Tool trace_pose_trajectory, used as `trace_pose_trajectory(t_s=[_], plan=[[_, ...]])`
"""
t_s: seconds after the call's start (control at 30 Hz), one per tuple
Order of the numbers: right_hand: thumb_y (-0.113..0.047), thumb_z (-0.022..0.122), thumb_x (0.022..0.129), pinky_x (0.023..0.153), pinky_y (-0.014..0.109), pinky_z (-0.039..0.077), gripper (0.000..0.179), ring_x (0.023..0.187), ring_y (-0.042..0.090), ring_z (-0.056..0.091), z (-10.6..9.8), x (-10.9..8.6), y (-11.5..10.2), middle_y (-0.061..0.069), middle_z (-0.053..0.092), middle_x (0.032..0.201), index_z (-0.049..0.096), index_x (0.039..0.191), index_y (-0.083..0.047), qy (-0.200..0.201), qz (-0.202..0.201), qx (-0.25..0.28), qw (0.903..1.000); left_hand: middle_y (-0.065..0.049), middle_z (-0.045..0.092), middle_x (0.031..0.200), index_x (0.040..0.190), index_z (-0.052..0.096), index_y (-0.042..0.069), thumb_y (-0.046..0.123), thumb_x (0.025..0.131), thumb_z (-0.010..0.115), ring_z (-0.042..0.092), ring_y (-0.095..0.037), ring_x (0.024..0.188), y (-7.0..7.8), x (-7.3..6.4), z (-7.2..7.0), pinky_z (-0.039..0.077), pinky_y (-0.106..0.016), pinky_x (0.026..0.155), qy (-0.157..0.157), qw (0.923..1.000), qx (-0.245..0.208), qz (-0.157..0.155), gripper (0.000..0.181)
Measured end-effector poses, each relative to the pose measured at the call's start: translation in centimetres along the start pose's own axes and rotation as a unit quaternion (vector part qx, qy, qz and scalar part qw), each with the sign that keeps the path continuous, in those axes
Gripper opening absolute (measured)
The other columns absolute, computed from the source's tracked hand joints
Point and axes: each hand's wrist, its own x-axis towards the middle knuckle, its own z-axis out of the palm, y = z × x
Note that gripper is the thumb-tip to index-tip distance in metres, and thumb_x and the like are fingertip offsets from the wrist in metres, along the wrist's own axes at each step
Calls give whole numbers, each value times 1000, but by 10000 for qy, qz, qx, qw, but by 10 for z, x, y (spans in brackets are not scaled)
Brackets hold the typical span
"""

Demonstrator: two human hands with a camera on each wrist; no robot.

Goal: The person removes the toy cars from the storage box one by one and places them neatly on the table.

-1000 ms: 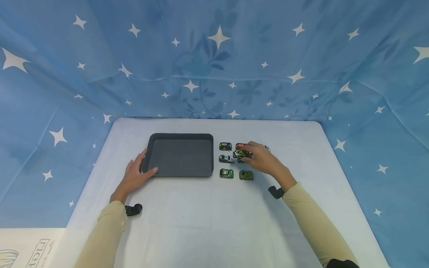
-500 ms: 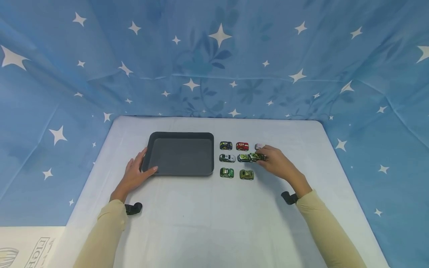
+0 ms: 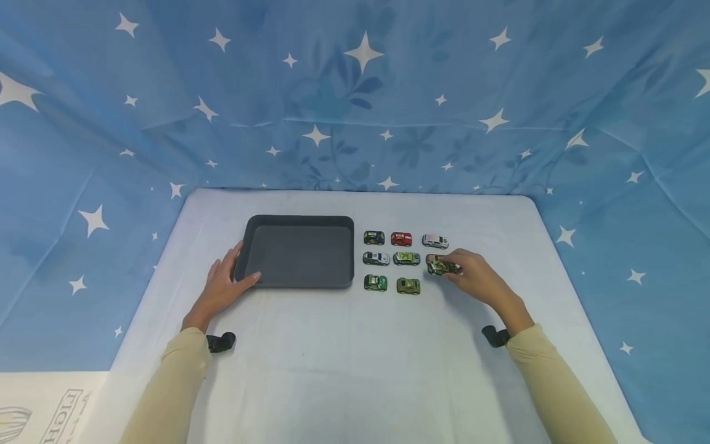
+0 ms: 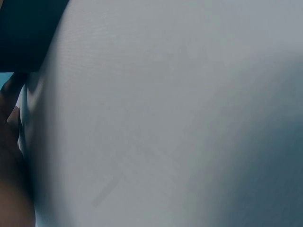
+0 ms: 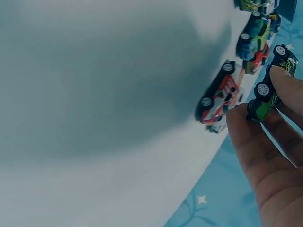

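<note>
My left hand (image 3: 222,290) lies spread against the left side of the dark grey tray (image 3: 353,259), its thumb touching the near-left corner. In the left wrist view only a dim part of that hand (image 4: 12,137) shows at the edge, below the dark tray wall (image 4: 28,33). Between thumb and fingertips, my right hand (image 3: 471,274) pinches a green-and-black toy car (image 5: 272,87). That car is raised over the table, just in front of an orange-and-white toy car (image 5: 220,92), which it partly covers in the head view.
Toy cars stand in rows right of the tray: dark blue (image 3: 374,237), red (image 3: 402,238) and white (image 3: 435,241) at the back; silver (image 3: 376,259) and yellow-green (image 3: 407,258) midway; green (image 3: 375,282) and olive (image 3: 408,285) in front. A starry blue curtain (image 3: 249,148) surrounds the white table (image 3: 333,364).
My right hand has carried the green-and-black car rightward, from over the middle column of cars to the right-hand column. The left hand and tray stay put.
</note>
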Motion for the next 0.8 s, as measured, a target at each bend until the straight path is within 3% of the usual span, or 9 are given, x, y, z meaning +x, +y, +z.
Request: trace_pose_trajectory(t_s=[0.47, 0.8], plan=[[2, 80, 94, 106, 60, 52, 36, 122, 44, 66, 13, -11, 11, 22, 73, 125, 72, 129, 6, -267, 308, -91, 9991, -27, 8, 176, 175, 8, 19, 53, 100, 71, -7, -50, 160, -2, 1, 2, -5, -68, 127, 20, 10000, -40, -65, 103], [2, 81, 93, 112, 64, 46, 33, 130, 49, 60, 22, -13, 11, 25, 71, 130, 74, 125, 5, -334, 277, -234, 9988, -26, 8, 176, 175, 8, 20, 54, 100, 71, -7, -49, 161, -3, 2, 3, -5, -68, 126, 24, 10000, 5, -85, 104]])
